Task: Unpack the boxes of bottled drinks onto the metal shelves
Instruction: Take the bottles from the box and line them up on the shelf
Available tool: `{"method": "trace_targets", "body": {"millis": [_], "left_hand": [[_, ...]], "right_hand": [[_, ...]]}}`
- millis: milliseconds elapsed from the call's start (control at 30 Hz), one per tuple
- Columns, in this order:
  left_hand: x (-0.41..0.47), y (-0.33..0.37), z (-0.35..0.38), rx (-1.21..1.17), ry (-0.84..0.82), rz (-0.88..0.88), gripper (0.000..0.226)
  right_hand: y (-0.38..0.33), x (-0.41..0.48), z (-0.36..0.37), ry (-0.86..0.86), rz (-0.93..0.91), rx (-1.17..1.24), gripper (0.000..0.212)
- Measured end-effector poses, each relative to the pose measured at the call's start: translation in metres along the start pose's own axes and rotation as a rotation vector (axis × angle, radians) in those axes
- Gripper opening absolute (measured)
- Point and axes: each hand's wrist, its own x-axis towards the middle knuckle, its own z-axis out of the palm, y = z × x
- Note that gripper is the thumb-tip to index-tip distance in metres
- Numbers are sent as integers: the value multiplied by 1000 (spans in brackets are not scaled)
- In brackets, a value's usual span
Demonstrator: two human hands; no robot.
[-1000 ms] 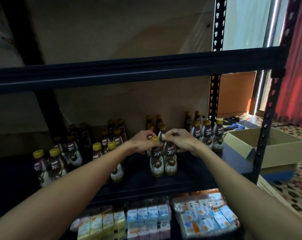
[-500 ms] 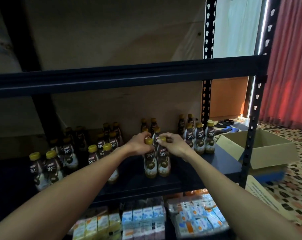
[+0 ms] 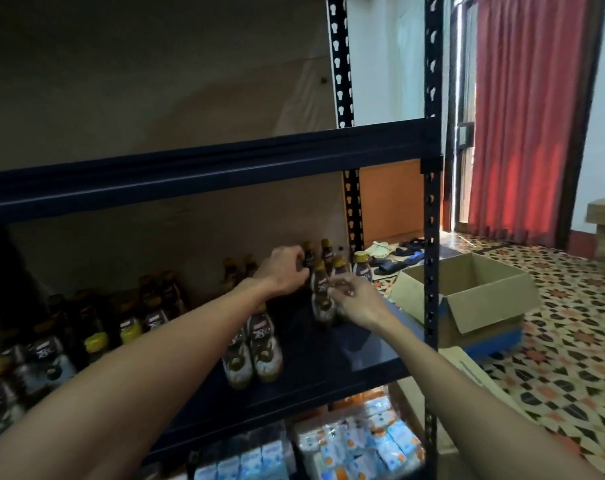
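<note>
While two front bottles (image 3: 266, 353) stand at the frame's lower centre on the metal shelf (image 3: 346, 358), the right hand (image 3: 358, 301) curls beside a middle bottle (image 3: 320, 296). Farther back, the left hand (image 3: 282, 271) curls against a rear bottle (image 3: 308, 258). Blur hides both grips.

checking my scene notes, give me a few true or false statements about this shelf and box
The cardboard box on the floor is open. True.
The curtain is blue. False: the curtain is red.
Both hands are inside the box. False: the left hand and right hand reach among the bottles on the shelf.
The bottles have yellow caps. True.
Small cartons sit on the shelf below. True.
</note>
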Motion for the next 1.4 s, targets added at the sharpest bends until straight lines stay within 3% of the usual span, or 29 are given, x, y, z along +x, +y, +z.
{"method": "trace_targets", "body": {"millis": [233,367,567,633,800,1000,1400], "left_hand": [[56,23,41,-8,-67,-70,26],[76,17,61,16,-126,-131,45],[79,15,59,31,-145,-151,57],[76,19,52,46,-202,-131,54],[58,36,48,78,-274,-26,35],[42,58,45,146,-326,29,31],[27,61,43,76,-352,47,31]], "right_hand": [[48,13,-24,-41,34,10,24],[65,25,-26,-82,37,5,25],[75,31,-23,-87,37,37,22],[77,34,-22,-96,19,18,26],[69,28,-15,-159,29,76,57],[74,17,-21,-259,-1,164,44],[64,-5,-26,-260,27,174,60]]}}
